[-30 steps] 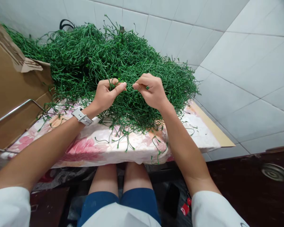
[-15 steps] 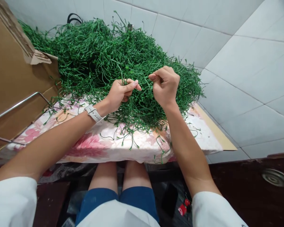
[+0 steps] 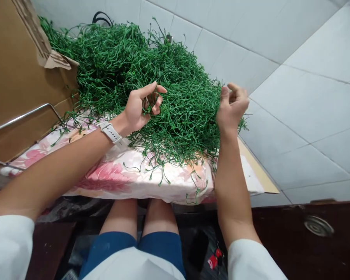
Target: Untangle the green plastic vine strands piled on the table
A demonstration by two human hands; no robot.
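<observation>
A large tangled heap of thin green stems point(image 3: 186, 105) with small forked ends lies on a table with a floral cloth point(image 3: 111, 175). My left hand point(image 3: 144, 105), with a pale watch strap point(image 3: 111, 132) at the wrist, is over the front middle of the heap. Its fingers curl loosely around a few green stems, while the thumb and forefinger stand apart. My right hand point(image 3: 233, 107) is raised at the heap's right end, its fingers curled and thumb drawn in. Whatever it may hold is hidden from me.
On the left stands a cardboard box point(image 3: 23, 77) with a torn edge, and a metal rod frame point(image 3: 20, 118) beside it. White tiled walls point(image 3: 303, 112) rise behind and to the right. A few loose stems point(image 3: 196, 186) hang over the table's front edge.
My right hand has moved right, away from my left hand, to the heap's end. My left thumb and forefinger have spread apart and tilted upward. The view has shifted slightly.
</observation>
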